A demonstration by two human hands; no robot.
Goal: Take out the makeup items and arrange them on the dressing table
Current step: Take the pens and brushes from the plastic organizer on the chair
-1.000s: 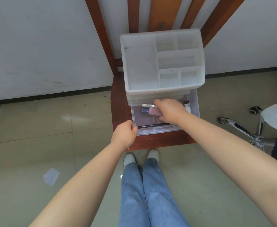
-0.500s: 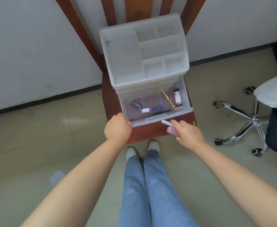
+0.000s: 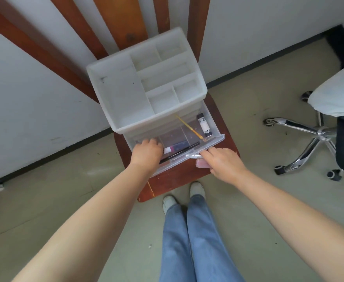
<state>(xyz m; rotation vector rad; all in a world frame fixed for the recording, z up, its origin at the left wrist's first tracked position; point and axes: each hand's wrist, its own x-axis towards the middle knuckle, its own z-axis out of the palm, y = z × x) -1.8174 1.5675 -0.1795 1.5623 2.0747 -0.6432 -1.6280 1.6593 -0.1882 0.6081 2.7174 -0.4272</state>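
A white plastic organizer [image 3: 124, 102] with empty top compartments stands on a brown wooden chair seat [image 3: 187, 178]. Its clear drawer [image 3: 217, 139] is pulled out. Inside lie a white-and-black tube [image 3: 204, 125], a thin yellow brush [image 3: 189, 127], a black pencil [image 3: 183, 152] and a small purple-and-white tube [image 3: 176, 148]. My left hand [image 3: 146, 153] reaches into the drawer's left part, fingers curled down; what they touch is hidden. My right hand [image 3: 222, 163] is just in front of the drawer, shut on a pink lip gloss with a silver cap [image 3: 200, 162].
The chair's slatted back [image 3: 126, 21] leans against a white wall. An office chair with a chrome wheeled base [image 3: 309, 139] stands at the right. My jeans legs and white shoes [image 3: 187, 231] are right in front of the wooden seat on the tiled floor.
My right hand lifted the pink lip gloss out of the drawer and drew it to the front. My left hand moved from the drawer's front edge into the drawer.
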